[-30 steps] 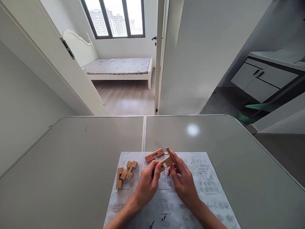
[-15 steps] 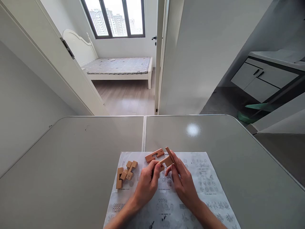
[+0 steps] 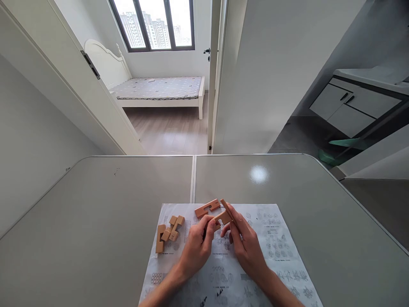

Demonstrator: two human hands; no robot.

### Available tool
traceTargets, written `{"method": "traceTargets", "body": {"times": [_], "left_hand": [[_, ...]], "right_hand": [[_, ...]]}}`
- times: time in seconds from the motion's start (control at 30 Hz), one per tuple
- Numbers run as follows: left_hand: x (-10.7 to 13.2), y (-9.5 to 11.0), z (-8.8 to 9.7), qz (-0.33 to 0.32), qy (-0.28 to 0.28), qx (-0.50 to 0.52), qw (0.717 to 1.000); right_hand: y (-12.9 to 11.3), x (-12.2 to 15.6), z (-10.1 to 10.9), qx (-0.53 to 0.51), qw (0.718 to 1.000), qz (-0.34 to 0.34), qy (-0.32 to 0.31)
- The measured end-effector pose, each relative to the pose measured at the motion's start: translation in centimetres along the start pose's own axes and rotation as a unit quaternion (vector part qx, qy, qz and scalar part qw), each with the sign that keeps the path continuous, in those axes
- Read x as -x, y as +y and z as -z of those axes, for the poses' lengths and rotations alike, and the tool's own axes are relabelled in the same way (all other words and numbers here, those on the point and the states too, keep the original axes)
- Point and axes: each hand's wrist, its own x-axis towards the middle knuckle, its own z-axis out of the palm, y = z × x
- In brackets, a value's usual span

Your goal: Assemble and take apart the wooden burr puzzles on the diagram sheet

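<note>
My left hand (image 3: 198, 243) pinches a notched wooden puzzle piece (image 3: 223, 217) between thumb and fingers. A narrow wooden puzzle piece (image 3: 226, 207) is gripped by my right hand (image 3: 244, 238), slanting up to the left and meeting the left hand's piece. Whether the two are interlocked I cannot tell. Just beyond my left fingers lies a reddish notched puzzle piece (image 3: 204, 209). Several more wooden puzzle pieces (image 3: 173, 228) rest in a cluster to the left, with an upright-lying notched one (image 3: 160, 238) at its outer side.
Under my hands a printed sheet (image 3: 287, 273) with small diagrams lies on a grey table (image 3: 79, 221). A metal seam (image 3: 193, 179) runs across the tabletop. Beyond its far edge are a doorway, a bed (image 3: 159, 88) and a wall; a white cabinet (image 3: 354, 104) stands at right.
The narrow piece in my right hand has shifted slightly left and down against the left hand's piece. My left hand and the pieces on the sheet stay in place.
</note>
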Motion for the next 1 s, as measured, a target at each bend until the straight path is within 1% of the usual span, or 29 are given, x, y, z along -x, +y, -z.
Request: {"method": "traceTargets", "body": {"times": [0.17, 0.27, 0.4, 0.6, 0.77, 1.0], "left_hand": [[-0.2, 0.4, -0.1, -0.022, -0.008, 0.018, 1.000], [-0.4, 0.5, -0.2, -0.030, -0.002, 0.033, 0.999], [-0.3, 0.5, -0.3, -0.021, -0.001, 0.041, 0.999], [-0.2, 0.1, -0.3, 0.008, -0.033, 0.053, 0.998], [-0.2, 0.0, -0.1, 0.021, -0.045, 0.051, 0.997], [-0.2, 0.5, -0.1, 0.023, -0.048, 0.034, 0.998]], "right_hand": [[-0.3, 0.3, -0.7, 0.034, 0.997, 0.053, -0.052], [-0.3, 0.5, -1.1, 0.037, 0.995, 0.068, -0.062], [-0.1, 0.6, -1.1, 0.038, 0.997, 0.064, -0.037], [0.2, 0.5, -0.9, 0.050, 0.996, 0.069, 0.002], [0.2, 0.6, -0.9, 0.046, 0.997, 0.054, 0.009], [0.4, 0.8, -0.9, 0.047, 0.998, 0.042, 0.028]]}}
